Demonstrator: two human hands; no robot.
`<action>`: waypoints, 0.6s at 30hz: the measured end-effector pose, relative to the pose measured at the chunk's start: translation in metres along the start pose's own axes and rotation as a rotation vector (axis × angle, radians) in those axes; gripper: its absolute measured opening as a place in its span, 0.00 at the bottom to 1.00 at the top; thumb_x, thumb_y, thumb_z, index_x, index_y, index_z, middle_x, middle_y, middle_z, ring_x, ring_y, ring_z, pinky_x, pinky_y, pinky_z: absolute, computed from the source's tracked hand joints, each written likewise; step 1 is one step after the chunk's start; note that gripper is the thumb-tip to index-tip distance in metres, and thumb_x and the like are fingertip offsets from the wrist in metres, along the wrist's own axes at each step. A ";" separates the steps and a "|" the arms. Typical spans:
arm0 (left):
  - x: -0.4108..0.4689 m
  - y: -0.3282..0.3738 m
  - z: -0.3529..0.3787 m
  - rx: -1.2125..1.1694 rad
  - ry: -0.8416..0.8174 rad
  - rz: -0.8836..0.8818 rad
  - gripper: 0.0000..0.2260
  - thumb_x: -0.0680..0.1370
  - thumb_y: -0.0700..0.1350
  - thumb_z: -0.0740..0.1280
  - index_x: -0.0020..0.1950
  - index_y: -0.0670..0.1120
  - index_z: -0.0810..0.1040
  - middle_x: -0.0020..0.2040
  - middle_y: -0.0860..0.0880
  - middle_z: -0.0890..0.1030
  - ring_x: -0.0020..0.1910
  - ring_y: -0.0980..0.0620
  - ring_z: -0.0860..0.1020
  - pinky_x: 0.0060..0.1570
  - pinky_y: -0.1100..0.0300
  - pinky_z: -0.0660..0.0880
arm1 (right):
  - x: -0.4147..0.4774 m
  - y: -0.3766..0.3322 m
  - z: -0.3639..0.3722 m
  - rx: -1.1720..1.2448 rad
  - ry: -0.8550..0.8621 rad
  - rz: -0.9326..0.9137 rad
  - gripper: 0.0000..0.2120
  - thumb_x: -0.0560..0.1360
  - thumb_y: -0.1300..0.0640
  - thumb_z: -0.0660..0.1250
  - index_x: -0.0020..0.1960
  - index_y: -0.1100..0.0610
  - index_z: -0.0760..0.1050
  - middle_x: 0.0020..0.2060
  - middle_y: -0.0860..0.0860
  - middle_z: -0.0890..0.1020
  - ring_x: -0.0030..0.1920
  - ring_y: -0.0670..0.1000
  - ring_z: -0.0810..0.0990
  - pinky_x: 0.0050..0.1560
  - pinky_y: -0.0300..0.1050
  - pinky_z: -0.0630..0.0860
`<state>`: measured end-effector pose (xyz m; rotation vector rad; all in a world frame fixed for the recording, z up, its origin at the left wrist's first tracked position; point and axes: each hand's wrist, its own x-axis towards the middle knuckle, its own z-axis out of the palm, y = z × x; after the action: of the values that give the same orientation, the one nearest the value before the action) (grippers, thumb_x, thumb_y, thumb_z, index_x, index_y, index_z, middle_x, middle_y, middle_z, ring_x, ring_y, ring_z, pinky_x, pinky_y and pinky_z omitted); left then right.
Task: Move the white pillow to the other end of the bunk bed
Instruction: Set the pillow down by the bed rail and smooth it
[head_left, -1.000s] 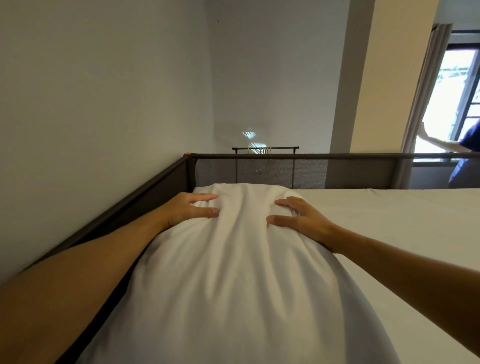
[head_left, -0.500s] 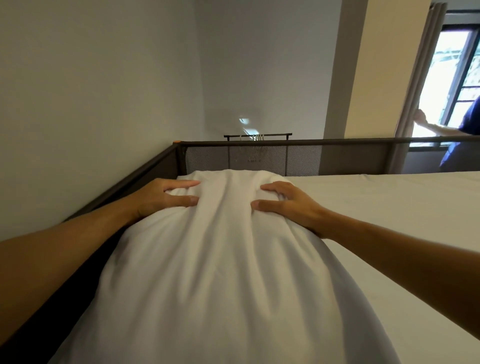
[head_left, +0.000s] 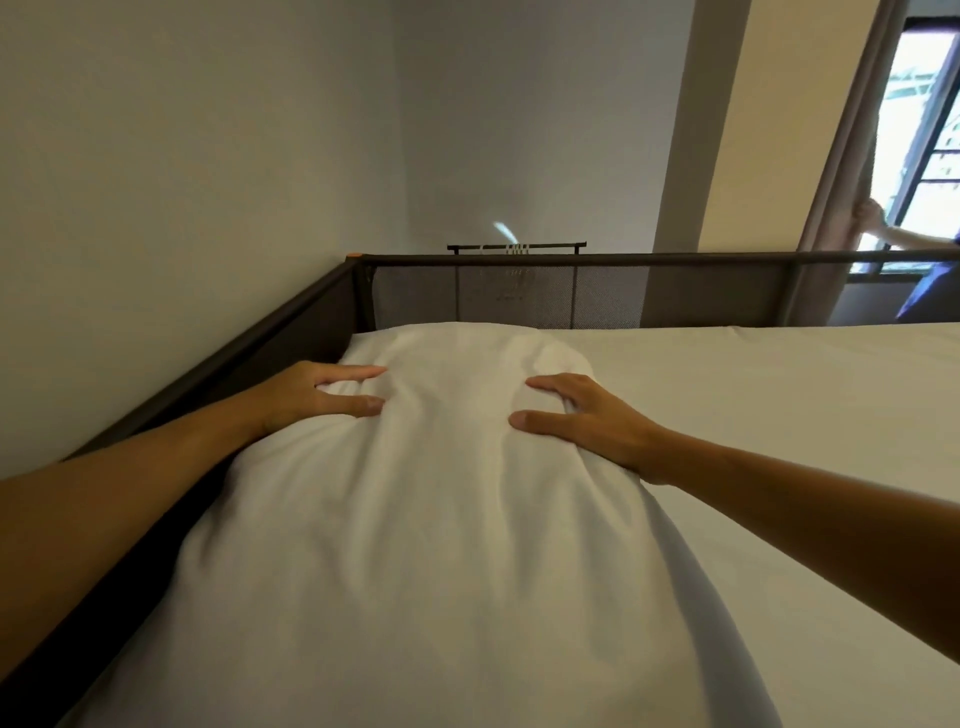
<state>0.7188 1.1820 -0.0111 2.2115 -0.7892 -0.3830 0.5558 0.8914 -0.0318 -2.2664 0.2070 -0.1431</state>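
Forearms reach in from both lower corners; the left hand and right hand each clench folds of the soft white fabric pillow, lying mid-frame beside the dark metal mesh bed rail.

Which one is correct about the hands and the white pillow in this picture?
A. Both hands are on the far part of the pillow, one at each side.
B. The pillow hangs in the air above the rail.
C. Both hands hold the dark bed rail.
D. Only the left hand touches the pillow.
A: the left hand and right hand both press the white pillow, which lies on the mattress.
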 end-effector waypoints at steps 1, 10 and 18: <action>0.000 -0.004 0.000 -0.001 -0.002 -0.016 0.32 0.46 0.75 0.73 0.50 0.77 0.76 0.74 0.50 0.70 0.64 0.54 0.70 0.61 0.58 0.68 | 0.000 0.002 0.000 -0.010 -0.015 0.008 0.35 0.67 0.34 0.67 0.72 0.42 0.64 0.74 0.48 0.63 0.70 0.53 0.65 0.69 0.54 0.63; 0.001 -0.008 0.004 -0.001 -0.012 -0.070 0.28 0.48 0.74 0.74 0.47 0.79 0.76 0.74 0.51 0.70 0.65 0.55 0.70 0.62 0.58 0.68 | 0.003 0.012 -0.004 -0.062 -0.080 0.044 0.39 0.66 0.31 0.63 0.74 0.41 0.59 0.76 0.47 0.59 0.73 0.55 0.62 0.70 0.56 0.61; 0.005 -0.009 0.009 0.032 0.011 -0.078 0.36 0.45 0.76 0.72 0.52 0.75 0.76 0.74 0.50 0.71 0.67 0.50 0.71 0.64 0.54 0.69 | 0.002 0.016 -0.004 -0.092 -0.082 0.044 0.37 0.69 0.32 0.63 0.75 0.41 0.59 0.76 0.49 0.59 0.73 0.56 0.62 0.70 0.57 0.62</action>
<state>0.7223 1.1783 -0.0245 2.2776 -0.7091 -0.3991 0.5552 0.8779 -0.0412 -2.3521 0.2238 -0.0173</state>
